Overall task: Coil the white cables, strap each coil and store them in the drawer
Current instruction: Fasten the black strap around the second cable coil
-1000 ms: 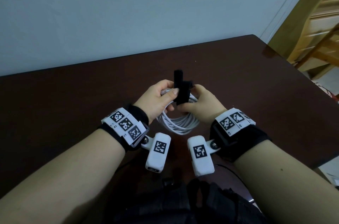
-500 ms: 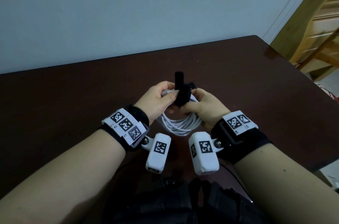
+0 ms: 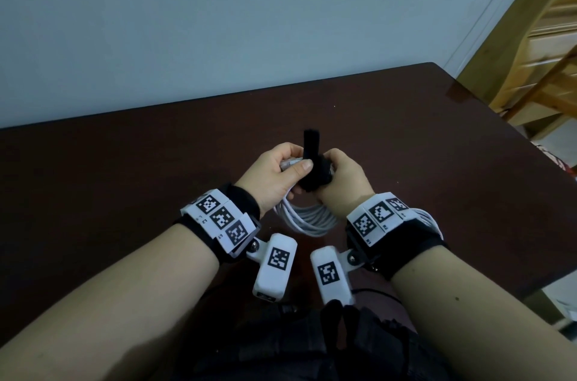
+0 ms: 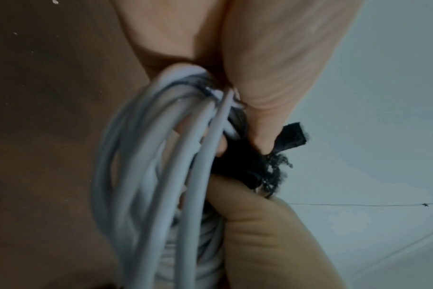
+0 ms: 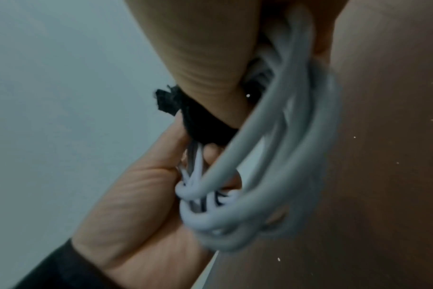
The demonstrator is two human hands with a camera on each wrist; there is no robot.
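Observation:
A coil of white cable (image 3: 307,220) hangs between both hands above the dark table (image 3: 125,168). My left hand (image 3: 274,174) grips the top of the coil, its thumb pressing on a black strap (image 3: 312,159) wrapped round the bundle. One strap end sticks up free. My right hand (image 3: 342,176) grips the wrapped strap and cable from the other side. In the left wrist view the cable loops (image 4: 161,176) hang down and the strap (image 4: 250,164) is pinched between the fingers. The right wrist view shows the strap (image 5: 203,127) under my thumb and the cable loops (image 5: 272,176).
The dark wooden table runs to a pale wall (image 3: 218,21) behind. A light wooden drawer unit (image 3: 537,46) stands at the right, beyond the table corner. Dark clothing (image 3: 296,346) fills the bottom edge.
My right wrist has rolled, pulling the strap tighter round the coil. The left thumb has shifted onto the strap. The coil stays in the same place.

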